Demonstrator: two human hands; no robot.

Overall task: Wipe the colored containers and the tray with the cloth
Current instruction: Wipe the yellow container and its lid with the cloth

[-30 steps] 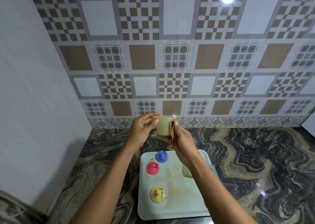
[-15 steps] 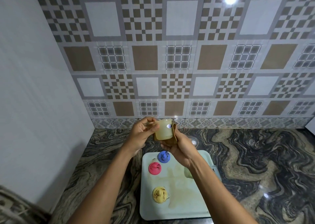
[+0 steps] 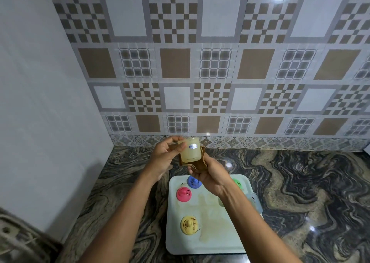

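Above the tray's (image 3: 208, 244) far edge, the left hand (image 3: 167, 158) pinches a pale container (image 3: 190, 149) while the right hand (image 3: 210, 174) presses a brown cloth (image 3: 201, 162) beneath it; a loose grip could drop it onto the coloured containers (image 3: 183, 194).

Left hand (image 3: 167, 154): raised ahead of the body, fingers curled, thumb and fingertips pinching the rim of a pale translucent plastic cup (image 3: 190, 150). Right hand (image 3: 210, 174): palm up beneath and behind the cup, clasping a folded brown cloth (image 3: 200, 162) against its wall. Both bare forearms reach forward from the lower edge, converging at the wrists.
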